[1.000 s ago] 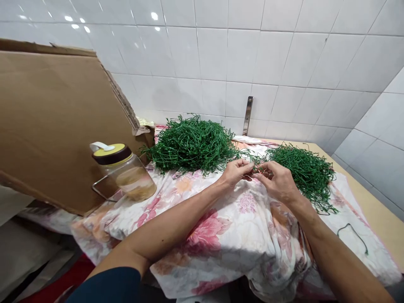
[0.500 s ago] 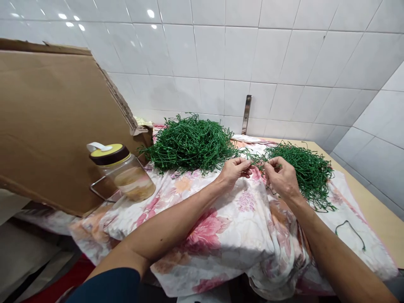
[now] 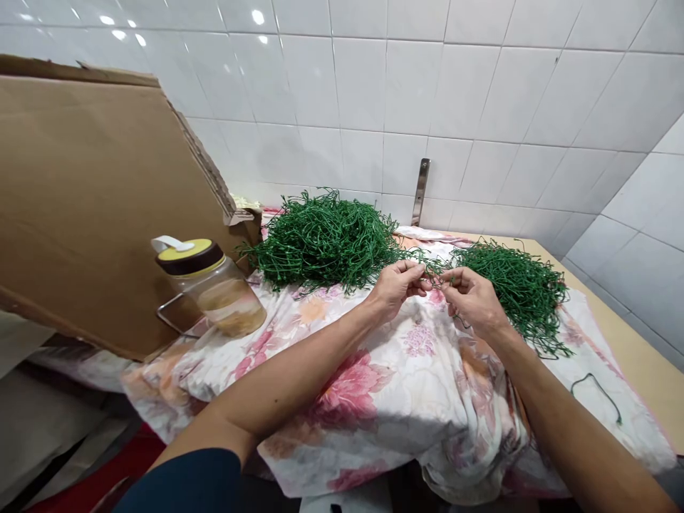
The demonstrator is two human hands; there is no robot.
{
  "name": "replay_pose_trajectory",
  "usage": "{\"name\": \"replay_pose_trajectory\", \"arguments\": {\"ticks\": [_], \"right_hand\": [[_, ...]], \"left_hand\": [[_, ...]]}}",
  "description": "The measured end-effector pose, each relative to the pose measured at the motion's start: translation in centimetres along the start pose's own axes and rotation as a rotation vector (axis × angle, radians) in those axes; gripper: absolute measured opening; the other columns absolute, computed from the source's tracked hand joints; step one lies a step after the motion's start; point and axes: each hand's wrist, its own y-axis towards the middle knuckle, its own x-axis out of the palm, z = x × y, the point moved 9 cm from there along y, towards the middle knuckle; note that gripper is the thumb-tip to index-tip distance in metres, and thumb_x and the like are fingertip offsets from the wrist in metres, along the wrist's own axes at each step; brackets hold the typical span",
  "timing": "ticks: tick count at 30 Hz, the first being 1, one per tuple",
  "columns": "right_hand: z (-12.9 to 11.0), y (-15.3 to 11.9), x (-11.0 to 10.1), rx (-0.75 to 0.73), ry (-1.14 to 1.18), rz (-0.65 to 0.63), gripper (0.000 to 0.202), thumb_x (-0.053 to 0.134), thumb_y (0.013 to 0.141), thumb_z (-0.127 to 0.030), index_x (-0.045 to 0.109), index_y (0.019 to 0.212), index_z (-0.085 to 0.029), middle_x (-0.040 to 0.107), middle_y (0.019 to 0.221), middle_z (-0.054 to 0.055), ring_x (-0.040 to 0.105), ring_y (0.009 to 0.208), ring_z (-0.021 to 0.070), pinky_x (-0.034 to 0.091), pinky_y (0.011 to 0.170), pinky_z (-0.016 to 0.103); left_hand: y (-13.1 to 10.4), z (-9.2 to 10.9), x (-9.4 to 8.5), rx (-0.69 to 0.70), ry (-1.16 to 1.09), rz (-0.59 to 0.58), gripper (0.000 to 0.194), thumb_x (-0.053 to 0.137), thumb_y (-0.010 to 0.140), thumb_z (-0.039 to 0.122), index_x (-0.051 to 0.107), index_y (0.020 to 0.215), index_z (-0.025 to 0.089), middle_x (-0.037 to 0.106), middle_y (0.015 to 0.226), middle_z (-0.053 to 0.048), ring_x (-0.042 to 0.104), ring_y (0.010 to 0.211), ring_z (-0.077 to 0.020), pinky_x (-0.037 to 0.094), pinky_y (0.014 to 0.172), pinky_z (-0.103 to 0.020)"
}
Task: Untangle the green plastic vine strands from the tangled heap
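Note:
My left hand [image 3: 399, 288] and my right hand [image 3: 473, 299] come close together over the floral cloth, both with fingers pinched. Between their fingertips is a thin green cord, its ends mostly hidden by the fingers. A large tangled heap of green cords [image 3: 331, 242] lies behind and left of my left hand. Another, flatter pile of green cords [image 3: 516, 285] lies just right of my right hand. A few loose strands stretch across the gap between the two piles, behind my fingers. One single green cord [image 3: 597, 393] lies apart on the cloth, beyond my right forearm.
A floral cloth [image 3: 353, 399] covers most of the wooden table [image 3: 649, 360]. On the left, a clear jar [image 3: 229, 303] with a yellow and brown lid stands before a large cardboard box [image 3: 96, 206]. A metal strip [image 3: 421, 192] rises against the tiled wall at the back.
My right hand has moved slightly left, so its fingertips are nearer my left hand's. The view has shifted a little. The piles look the same.

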Motion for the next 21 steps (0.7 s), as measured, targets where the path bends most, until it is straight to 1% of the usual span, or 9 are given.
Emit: {"name": "replay_pose_trajectory", "arguments": {"ticks": [1,3,6,8,12,14,17,19,21], "right_hand": [[0.0,-0.1,0.3,0.006,-0.031,-0.035,0.027,0.075,0.077,-0.038,0.065,0.093,-0.019,0.062,0.068,-0.003,0.05,0.044,0.0101,0.045,0.04,0.025],[-0.3,-0.2,0.6,-0.008,-0.095,-0.064,0.026,0.075,0.078,-0.04,0.067,0.09,-0.018,0.065,0.073,0.001,0.053,0.05,0.0119,0.047,0.044,0.026],[-1.3,-0.4,0.7,-0.084,-0.192,-0.058,0.028,0.076,0.078,-0.042,0.068,0.091,-0.018,0.069,0.078,0.004,0.059,0.064,0.0157,0.05,0.054,0.027],[-1.6,-0.5,0.7,-0.123,-0.245,-0.048,0.029,0.077,0.08,-0.044,0.068,0.09,-0.018,0.07,0.078,0.005,0.061,0.067,0.0166,0.05,0.059,0.028],[-1.5,-0.4,0.6,-0.126,-0.293,-0.032,0.031,0.073,0.084,-0.049,0.066,0.085,-0.019,0.069,0.075,0.004,0.058,0.063,0.0149,0.047,0.06,0.027],[-1.4,-0.4,0.5,-0.124,-0.307,-0.027,0.032,0.072,0.084,-0.05,0.067,0.085,-0.019,0.07,0.075,0.003,0.058,0.063,0.0151,0.047,0.061,0.027],[-1.4,-0.3,0.4,-0.135,-0.363,-0.018,0.027,0.071,0.084,-0.046,0.069,0.085,-0.019,0.071,0.076,0.003,0.059,0.065,0.0156,0.046,0.062,0.027],[-1.4,-0.3,0.4,-0.139,-0.391,-0.013,0.025,0.069,0.085,-0.044,0.069,0.083,-0.019,0.069,0.074,0.002,0.057,0.062,0.0149,0.045,0.06,0.026],[-1.2,-0.3,0.2,-0.129,-0.386,-0.007,0.027,0.066,0.086,-0.045,0.068,0.081,-0.019,0.065,0.068,0.0,0.054,0.057,0.0138,0.042,0.054,0.025]], "left_hand": [[0.0,0.0,-0.1,0.009,0.001,0.006,0.031,0.082,0.076,0.035,0.063,0.082,0.011,0.07,0.074,-0.006,0.066,0.063,-0.0128,0.052,0.06,-0.024],[0.1,0.0,-0.3,0.024,0.009,0.025,0.032,0.083,0.075,0.035,0.064,0.082,0.011,0.07,0.075,-0.006,0.068,0.066,-0.0143,0.054,0.062,-0.026],[0.2,-0.1,-0.5,0.046,0.056,0.043,0.036,0.085,0.072,0.039,0.065,0.082,0.011,0.069,0.075,-0.005,0.068,0.067,-0.015,0.054,0.064,-0.028],[0.2,0.0,-0.4,0.073,0.112,0.032,0.038,0.085,0.071,0.042,0.066,0.082,0.011,0.068,0.074,-0.004,0.065,0.065,-0.0134,0.054,0.064,-0.028],[0.0,-0.1,0.2,0.08,0.194,-0.019,0.04,0.086,0.07,0.045,0.069,0.08,0.01,0.067,0.074,-0.004,0.062,0.064,-0.0116,0.051,0.063,-0.026],[-0.1,-0.3,0.4,0.06,0.186,-0.033,0.039,0.086,0.069,0.045,0.069,0.079,0.01,0.066,0.074,-0.004,0.062,0.064,-0.0117,0.051,0.063,-0.027],[-0.2,-0.3,0.5,0.022,0.141,-0.039,0.04,0.088,0.066,0.043,0.069,0.079,0.011,0.066,0.073,-0.004,0.062,0.065,-0.0126,0.05,0.064,-0.027],[-0.2,-0.3,0.5,0.0,0.111,-0.044,0.04,0.089,0.064,0.043,0.069,0.078,0.011,0.066,0.074,-0.005,0.063,0.067,-0.0135,0.05,0.064,-0.028],[-0.2,-0.3,0.5,-0.017,0.088,-0.048,0.04,0.089,0.064,0.042,0.069,0.079,0.011,0.067,0.074,-0.006,0.063,0.067,-0.0138,0.05,0.065,-0.028]]}}
